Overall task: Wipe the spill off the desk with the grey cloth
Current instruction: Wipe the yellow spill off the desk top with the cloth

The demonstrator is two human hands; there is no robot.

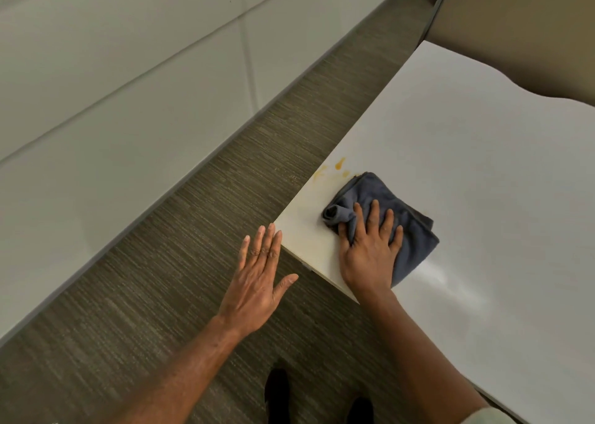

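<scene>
A folded grey cloth (370,195) lies on the white desk (483,182) near its left corner. My right hand (370,249) presses flat on the cloth, fingers spread, thumb tucked into a rolled fold. An orange-yellow spill (338,167) shows as small smears and drops just beyond the cloth's far edge, close to the desk's left edge. My left hand (257,282) hovers open beside the desk corner, over the floor, fingertips level with the corner and holding nothing.
Brown striped carpet (193,262) runs along the desk's left side. White wall panels (112,85) rise past it. A tan partition (531,21) stands behind the desk. Two dark shoes (277,394) show at the bottom.
</scene>
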